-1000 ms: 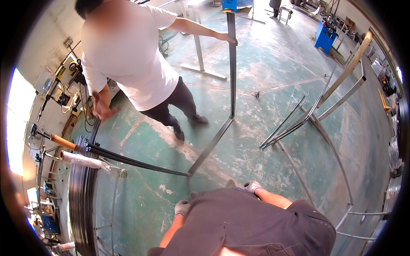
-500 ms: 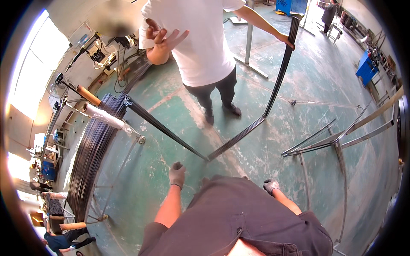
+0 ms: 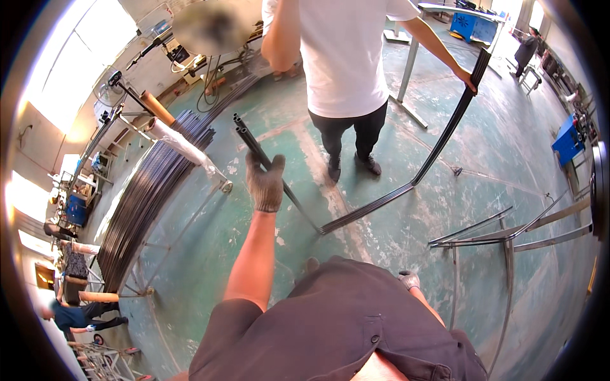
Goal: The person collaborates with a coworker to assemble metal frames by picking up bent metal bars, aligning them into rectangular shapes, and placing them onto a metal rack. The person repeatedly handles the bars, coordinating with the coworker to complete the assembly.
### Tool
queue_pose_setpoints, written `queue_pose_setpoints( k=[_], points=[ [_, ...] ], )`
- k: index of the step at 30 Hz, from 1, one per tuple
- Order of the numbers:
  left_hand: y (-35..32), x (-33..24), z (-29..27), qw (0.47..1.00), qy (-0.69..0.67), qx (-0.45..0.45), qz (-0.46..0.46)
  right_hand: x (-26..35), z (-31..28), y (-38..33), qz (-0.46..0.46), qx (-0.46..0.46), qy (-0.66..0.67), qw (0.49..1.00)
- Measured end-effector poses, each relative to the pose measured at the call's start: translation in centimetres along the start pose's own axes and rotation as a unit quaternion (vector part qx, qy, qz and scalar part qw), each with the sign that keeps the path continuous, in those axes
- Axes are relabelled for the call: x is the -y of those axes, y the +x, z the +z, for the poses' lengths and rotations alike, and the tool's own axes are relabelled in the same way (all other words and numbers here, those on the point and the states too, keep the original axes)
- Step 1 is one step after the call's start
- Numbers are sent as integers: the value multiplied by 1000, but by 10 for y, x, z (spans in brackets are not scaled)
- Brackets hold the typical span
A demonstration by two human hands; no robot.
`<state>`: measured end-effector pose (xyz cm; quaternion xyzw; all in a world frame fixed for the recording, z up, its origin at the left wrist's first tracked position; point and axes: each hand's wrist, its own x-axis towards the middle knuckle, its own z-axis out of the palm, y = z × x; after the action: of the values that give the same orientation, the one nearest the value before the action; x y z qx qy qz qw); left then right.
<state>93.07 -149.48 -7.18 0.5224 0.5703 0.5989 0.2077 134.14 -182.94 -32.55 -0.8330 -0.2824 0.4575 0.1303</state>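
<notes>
While tubes (image 3: 367,208) intervene, a co-worker (image 3: 346,63) stands.

— What is obscuring the tubes (image 3: 252,142)?
— The left hand (image 3: 264,185) is covering part of them, leaving its grip unclear.
— Other limits?
— The dark shirt (image 3: 337,305) is partly hiding the right arm (image 3: 428,305); the upper edge is cropping the co-worker (image 3: 346,60).

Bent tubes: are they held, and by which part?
The left hand is at the tubes near one end, grip unclear; a co-worker's hand holds them near the other end.
</notes>
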Motion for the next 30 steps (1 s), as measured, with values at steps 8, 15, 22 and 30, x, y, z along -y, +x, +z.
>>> queue_pose_setpoints(
  k=[8, 15, 22, 30],
  points=[
    [19, -17, 41, 989, -64, -128, 40, -18, 4, -11, 62, -18, -37, 997],
    [19, 7, 36, 976, -176, -120, -32, -49, 19, 7, 48, 14, -130, 990],
    [5, -22, 39, 983, -142, -104, -42, -49, 17, 29, 86, 4, -35, 996],
    [5, -29, 33, 985, -121, -106, -55, -35, 8, 18, 71, -10, -41, 997]
  ],
)
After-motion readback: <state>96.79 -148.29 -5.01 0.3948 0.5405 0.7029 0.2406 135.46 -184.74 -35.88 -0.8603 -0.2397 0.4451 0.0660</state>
